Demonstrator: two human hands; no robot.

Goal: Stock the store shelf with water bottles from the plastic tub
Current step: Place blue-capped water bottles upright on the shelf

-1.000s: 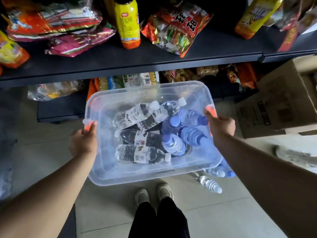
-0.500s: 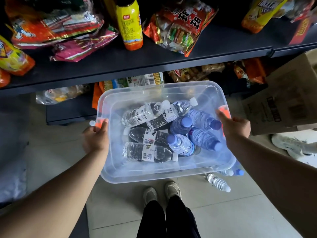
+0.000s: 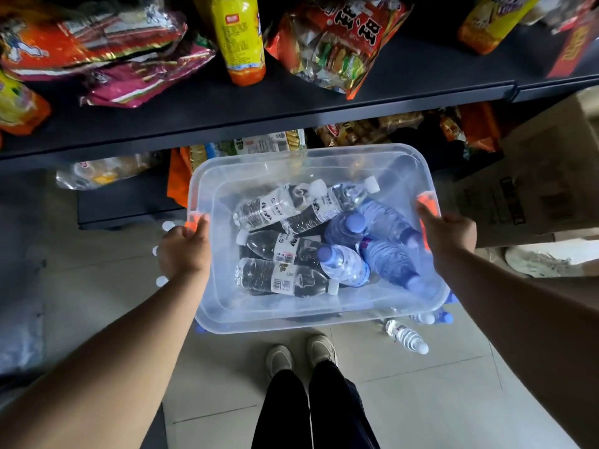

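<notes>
Person: both arms (image 3: 107,361) bare, no sleeves visible. Black trousers (image 3: 311,413), light grey/beige sneakers (image 3: 299,354) w/ laces. No gloves, watch n/a.

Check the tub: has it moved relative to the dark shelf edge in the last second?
Cannot tell. The plastic tub sits about as far below the dark shelf edge as before; both drifted together, suggesting camera motion.

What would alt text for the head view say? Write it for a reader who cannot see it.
A person's left hand and right hand hold a clear plastic tub of water bottles by its sides, above a tiled floor and before a dark store shelf of snack bags. Another bottle lies on the floor near their shoes.
</notes>
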